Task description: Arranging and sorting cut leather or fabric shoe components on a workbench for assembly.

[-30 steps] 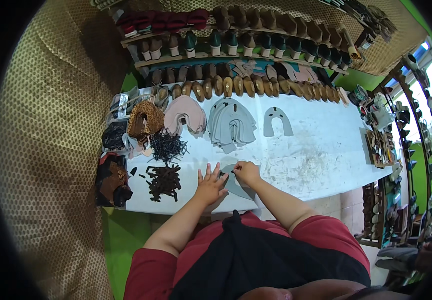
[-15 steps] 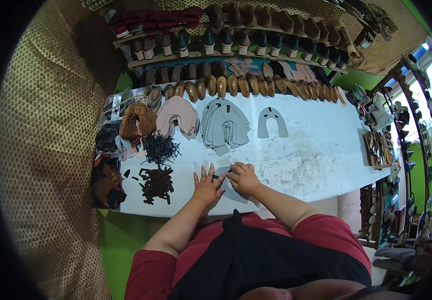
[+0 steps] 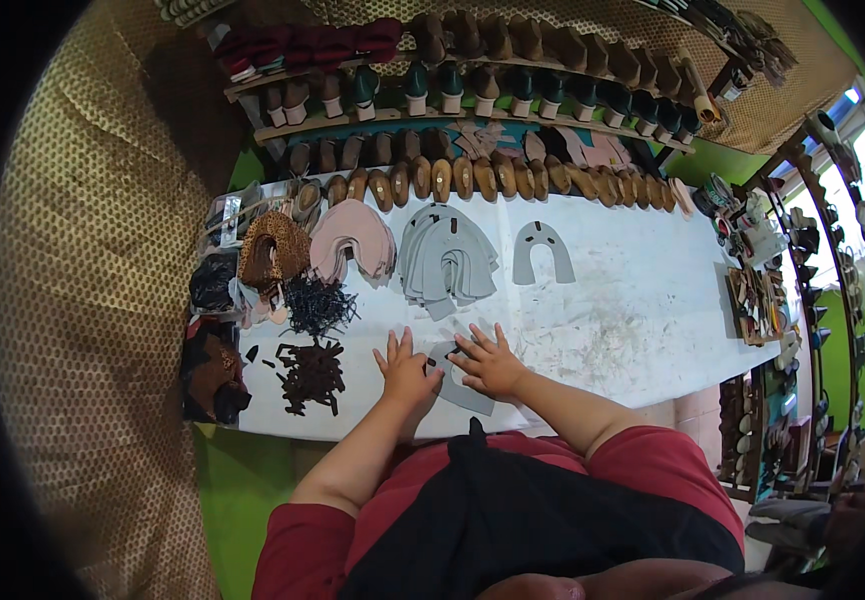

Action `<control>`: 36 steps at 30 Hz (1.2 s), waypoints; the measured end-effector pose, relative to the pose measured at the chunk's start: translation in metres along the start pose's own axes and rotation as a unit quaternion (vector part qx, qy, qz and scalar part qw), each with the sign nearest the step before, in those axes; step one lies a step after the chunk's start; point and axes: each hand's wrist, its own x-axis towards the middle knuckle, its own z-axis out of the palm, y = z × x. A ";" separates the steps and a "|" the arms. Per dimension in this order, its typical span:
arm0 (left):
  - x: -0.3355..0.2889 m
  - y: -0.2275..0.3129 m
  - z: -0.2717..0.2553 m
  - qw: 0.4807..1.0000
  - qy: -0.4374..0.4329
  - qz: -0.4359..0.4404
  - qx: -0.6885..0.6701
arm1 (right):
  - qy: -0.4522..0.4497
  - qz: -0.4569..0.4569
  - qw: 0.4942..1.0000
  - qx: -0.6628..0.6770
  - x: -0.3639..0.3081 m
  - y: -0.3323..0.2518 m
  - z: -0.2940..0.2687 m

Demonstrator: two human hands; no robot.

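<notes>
A grey horseshoe-shaped shoe upper piece (image 3: pixel 465 396) lies flat on the table near its front edge, partly covered by both hands. My left hand (image 3: pixel 408 372) rests at its left side with several fingers stretched out and the thumb toward the piece. Across its right side lies my right hand (image 3: pixel 494 365), fingers spread, palm down. A small dark strip shows on the piece between the hands. Farther away lies a pile of similar grey upper pieces (image 3: pixel 433 255), and right of it a single grey upper piece (image 3: pixel 525 262) with small dark strips on it.
At left are a heap of short dark brown strips (image 3: pixel 311 378), a heap of thin black strips (image 3: pixel 319 305), pink upper pieces (image 3: pixel 341 225) and leopard-print pieces (image 3: pixel 261 262). Wooden shoe lasts (image 3: pixel 464 178) line the table's far side. A tool box (image 3: pixel 753 303) stands at the right edge.
My right hand's fingers have spread from a bent position over the upper piece. My left hand has shifted slightly, its index finger drawn back from the piece's middle.
</notes>
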 end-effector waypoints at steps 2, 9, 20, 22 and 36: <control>0.005 0.001 0.004 1.000 -0.014 -0.003 0.006 | 0.009 -0.008 1.000 -0.003 0.001 0.000 0.001; 0.019 0.020 0.013 0.992 0.056 -0.036 -0.104 | 0.024 -0.034 0.999 -0.029 0.003 0.008 0.006; 0.007 0.013 0.017 0.994 0.060 0.062 -0.074 | -0.085 0.029 0.996 0.020 0.000 0.010 -0.016; 0.001 0.013 0.016 0.994 0.063 0.066 -0.067 | -0.041 0.008 0.999 0.034 -0.002 0.013 -0.012; 0.009 0.018 0.008 0.992 0.106 0.013 -0.070 | 0.034 -0.012 0.998 0.052 -0.005 0.018 -0.002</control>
